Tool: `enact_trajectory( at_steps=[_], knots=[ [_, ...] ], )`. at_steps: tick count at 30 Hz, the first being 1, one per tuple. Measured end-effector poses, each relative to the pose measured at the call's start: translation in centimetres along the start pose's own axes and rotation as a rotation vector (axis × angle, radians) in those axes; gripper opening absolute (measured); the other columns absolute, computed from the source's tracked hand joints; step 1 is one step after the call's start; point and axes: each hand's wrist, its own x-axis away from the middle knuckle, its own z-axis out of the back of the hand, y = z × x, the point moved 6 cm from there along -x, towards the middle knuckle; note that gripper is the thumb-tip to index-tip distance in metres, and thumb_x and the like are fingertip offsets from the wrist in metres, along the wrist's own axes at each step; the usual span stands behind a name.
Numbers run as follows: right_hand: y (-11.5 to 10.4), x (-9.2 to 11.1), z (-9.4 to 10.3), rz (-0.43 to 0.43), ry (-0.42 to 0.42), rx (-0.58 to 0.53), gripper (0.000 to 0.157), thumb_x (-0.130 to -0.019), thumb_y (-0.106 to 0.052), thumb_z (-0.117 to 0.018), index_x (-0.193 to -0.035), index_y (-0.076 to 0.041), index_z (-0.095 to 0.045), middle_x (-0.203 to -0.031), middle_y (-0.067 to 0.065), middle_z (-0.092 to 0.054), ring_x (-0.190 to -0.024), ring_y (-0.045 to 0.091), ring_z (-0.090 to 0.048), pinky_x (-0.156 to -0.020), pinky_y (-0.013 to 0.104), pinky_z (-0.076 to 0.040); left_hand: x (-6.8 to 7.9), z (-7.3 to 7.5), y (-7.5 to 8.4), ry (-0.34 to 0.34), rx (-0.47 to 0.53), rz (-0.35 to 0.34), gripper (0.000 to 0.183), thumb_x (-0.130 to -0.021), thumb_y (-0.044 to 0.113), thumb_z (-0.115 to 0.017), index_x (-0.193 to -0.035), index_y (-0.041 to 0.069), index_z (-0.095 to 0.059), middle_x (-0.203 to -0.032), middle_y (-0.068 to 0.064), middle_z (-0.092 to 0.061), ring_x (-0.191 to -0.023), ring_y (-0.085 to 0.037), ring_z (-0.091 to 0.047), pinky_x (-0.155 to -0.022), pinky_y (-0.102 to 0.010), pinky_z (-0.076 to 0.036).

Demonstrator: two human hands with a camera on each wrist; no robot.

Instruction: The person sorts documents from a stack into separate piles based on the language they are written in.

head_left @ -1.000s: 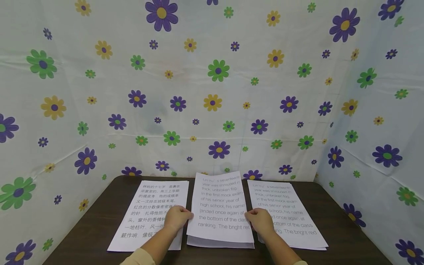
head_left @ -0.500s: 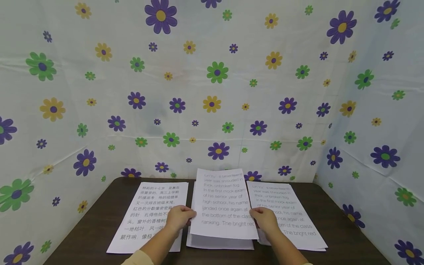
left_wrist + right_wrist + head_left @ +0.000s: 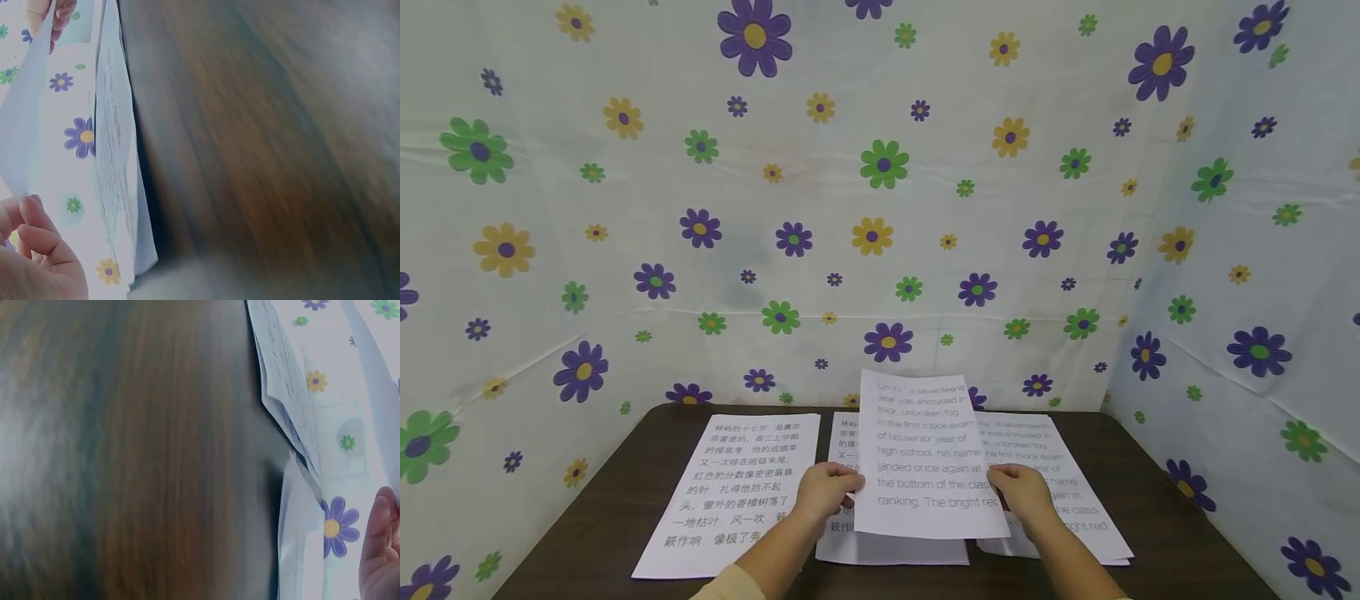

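Note:
A printed sheet of paper (image 3: pixel 925 454) with English text is held up above the table, tilted toward me. My left hand (image 3: pixel 826 492) pinches its left edge between thumb and fingers, and my right hand (image 3: pixel 1022 493) pinches its right edge. Behind and below it lies the middle paper stack (image 3: pixel 910 552), whose visible top page carries Chinese text; most of it is hidden by the raised sheet. In the left wrist view the left hand (image 3: pixel 40 256) grips the sheet's edge (image 3: pixel 28 125). The right hand (image 3: pixel 381 550) shows at the right wrist view's edge.
On the left of the dark wooden table (image 3: pixel 587 517) lies a stack of Chinese-text pages (image 3: pixel 730 492). A stack of English-text pages (image 3: pixel 1075 475) lies on the right, partly covered by the right hand and raised sheet. A flowered cloth (image 3: pixel 820 192) hangs behind and at both sides.
Both hands have lifted the English-text sheet off the middle stack and carried it up and to the right. Chinese text on the page beneath has come into view.

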Motion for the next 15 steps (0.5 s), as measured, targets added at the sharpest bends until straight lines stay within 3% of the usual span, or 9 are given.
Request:
enact_trajectory(
  at_steps=[15],
  knots=[
    [0.6, -0.6, 4.7, -0.03, 0.032, 0.016, 0.037, -0.083, -0.03, -0.05, -0.105, -0.001, -0.057, -0.092, 0.011, -0.059, -0.069, 0.013, -0.056, -0.053, 0.021, -0.045, -0.2, -3.9, 2.2, -0.03, 0.02, -0.025, 0.015, -0.07, 0.02, -0.065, -0.079, 0.008, -0.063, -0.069, -0.003, -0.059, -0.053, -0.013, -0.056, -0.046, -0.023, -0.038]
  ],
)
